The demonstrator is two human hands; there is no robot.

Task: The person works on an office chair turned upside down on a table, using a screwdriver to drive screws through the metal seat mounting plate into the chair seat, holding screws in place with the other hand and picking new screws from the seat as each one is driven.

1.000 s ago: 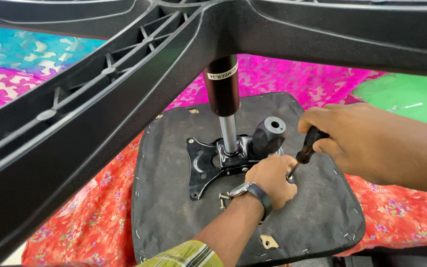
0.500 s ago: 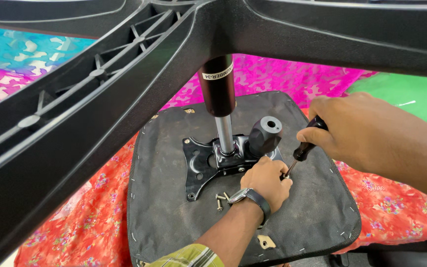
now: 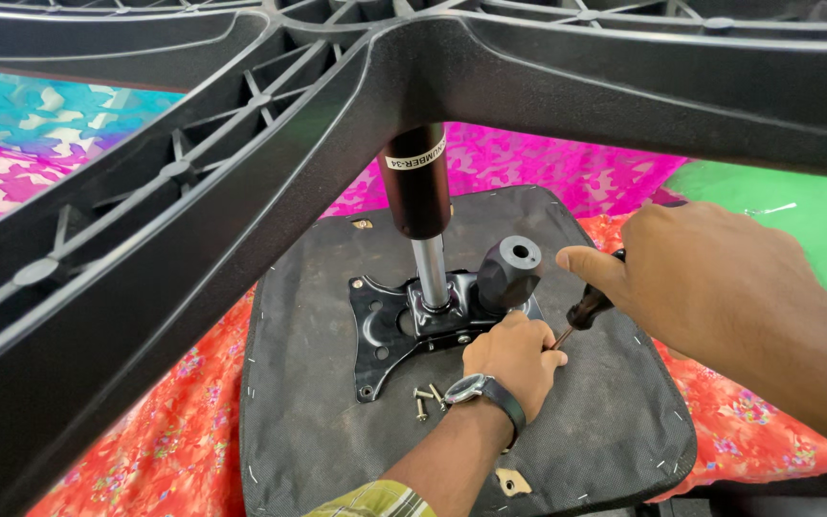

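The floor is covered by bright printed cloths, pink and turquoise on the far side, red with small flowers (image 3: 145, 450) on the near side and a plain green sheet (image 3: 796, 230) to the right; on these cloths lies an office chair seat (image 3: 318, 383) turned upside down, so that its grey fabric underside with staples along the edge faces up and the fittings can be reached; near the middle of this seat sits the black metal mounting plate (image 3: 375, 325), and out of the plate rises the gas lift cylinder (image 3: 417, 182), which carries the black star base (image 3: 193, 211) high above the seat, so the ribbed legs spread across the top of the view; just right of the cylinder stands a black round knob (image 3: 509, 271); the left hand (image 3: 512, 354), with a wristwatch (image 3: 482, 391) on it, rests on the seat at the right edge of the plate, its fingers closed around the tip end of a screwdriver (image 3: 588, 308), probably to keep the tip steady on a screw which I cannot see; the right hand (image 3: 701, 278) is right of the knob, fingers curled tight on the dark handle; several loose screws (image 3: 427, 396) lie on the seat just below the plate, near the left wrist, within easy reach.
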